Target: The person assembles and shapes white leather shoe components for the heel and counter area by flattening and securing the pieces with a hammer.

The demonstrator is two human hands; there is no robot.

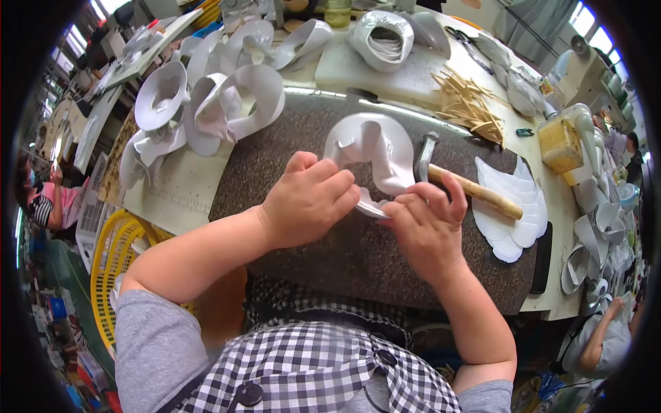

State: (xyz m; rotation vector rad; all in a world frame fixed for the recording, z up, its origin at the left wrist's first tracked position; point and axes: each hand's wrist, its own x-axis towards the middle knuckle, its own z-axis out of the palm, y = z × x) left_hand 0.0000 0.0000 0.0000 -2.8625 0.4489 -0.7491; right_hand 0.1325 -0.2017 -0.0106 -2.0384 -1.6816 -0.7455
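Both hands hold a glossy white shoe upper (403, 148), a curved, leather-like piece, just above a dark speckled work slab (310, 261). My left hand (313, 196) pinches its left and lower edge with the fingers curled in. At the lower right edge, my right hand (427, 227) grips with thumb and forefinger while its other fingers are raised. The fingers hide part of the near edge. Beside my right hand lies a hammer (475, 191) with a wooden handle and metal head. Right of it, flat white pieces (513, 206) overlap in a fan.
More white uppers (237, 103) pile up at the far left, and another (382, 41) stands at the back. Thin tan strips (471, 107) are heaped behind the hammer. Scissors (468, 48) lie far right, near a yellowish container (561, 144). A yellow basket (103, 275) stands left. Other people work at both sides.
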